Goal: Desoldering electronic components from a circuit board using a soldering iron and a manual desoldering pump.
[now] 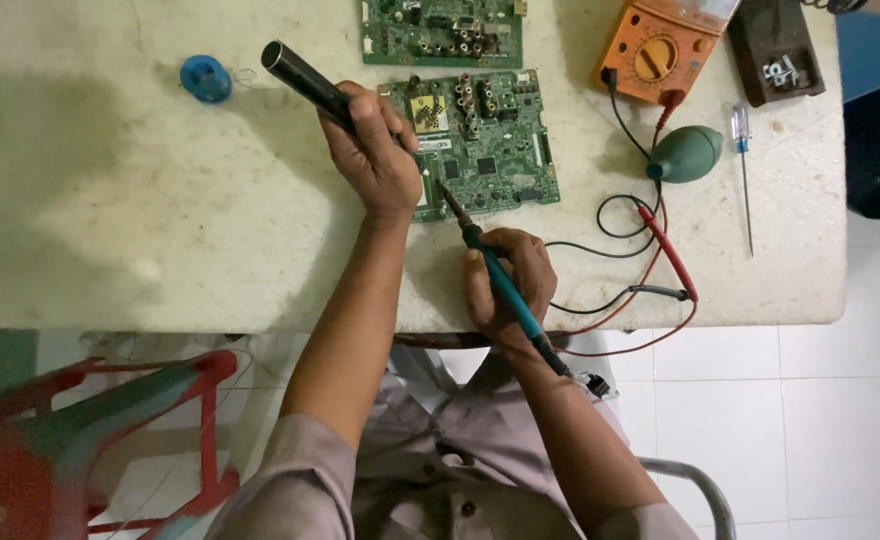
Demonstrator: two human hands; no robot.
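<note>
We work at a pale, stained table [110, 200] with a green circuit board [500, 150] lying flat in front of us, component side up, so that its solder points face the tools. Our right hand [508, 285] wraps closed around the blue handle of a soldering iron [495, 275], held like a pen and slanted up to the left, which brings its tip down onto the board's near left edge just beside our other wrist; the heel of this hand seems to rest at the table's front edge, probably for steadiness. Our left hand [375, 150] closes firmly around a long black tube [310, 85], likely a desoldering pump, its far end pointing up and left away from the board while its working end is hidden under the fingers, close to where the iron touches. Holding both tools at the same spot lets heat and suction meet at one joint, we judge. A second green board [442, 30] lies further back, touching nothing we hold. To the right sits an orange multimeter [657, 50], its red and black leads [660, 255] looping loosely toward the table edge, out of the way but within reach. A green rubber blower bulb [688, 153] and a slim screwdriver [743, 170] lie beside it, and a small blue spool [206, 78] rests well off to the left.
</note>
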